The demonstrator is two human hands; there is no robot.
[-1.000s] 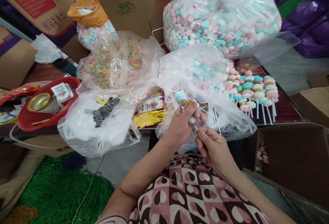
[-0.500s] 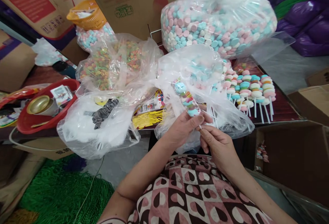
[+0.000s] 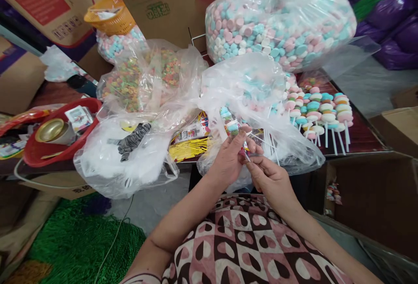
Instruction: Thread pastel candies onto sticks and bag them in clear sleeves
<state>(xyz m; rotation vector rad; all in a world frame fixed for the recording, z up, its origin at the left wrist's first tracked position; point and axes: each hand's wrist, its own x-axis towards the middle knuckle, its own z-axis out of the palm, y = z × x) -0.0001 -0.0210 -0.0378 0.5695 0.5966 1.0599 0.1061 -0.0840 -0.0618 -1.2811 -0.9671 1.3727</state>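
Observation:
My left hand (image 3: pixel 230 155) is closed round a marshmallow skewer (image 3: pixel 233 126) in a printed clear wrapper, which points up and away from me. Just below, my right hand (image 3: pixel 267 177) pinches the lower end near the white stick. Both hands almost touch, above the table's front edge. Parts of the skewer are hidden by my left fingers. Beyond them lies an open clear bag (image 3: pixel 241 81) of marshmallows with several white sticks. Unwrapped marshmallow skewers (image 3: pixel 326 112) lie to the right. Yellow twist ties (image 3: pixel 188 149) and printed wrappers (image 3: pixel 192 131) are left of my hands.
A big bag of marshmallows (image 3: pixel 277 31) stands at the back. Left are a bag of ring candies (image 3: pixel 130 79), a bag of white sticks (image 3: pixel 130 166) with a striped dark cloth, and a red basket (image 3: pixel 32 158). An open carton (image 3: pixel 372 201) sits at right.
My left hand has slid up round the wrapped skewer, covering more of it. Both hands have shifted slightly left, with my right still pinching the lower end.

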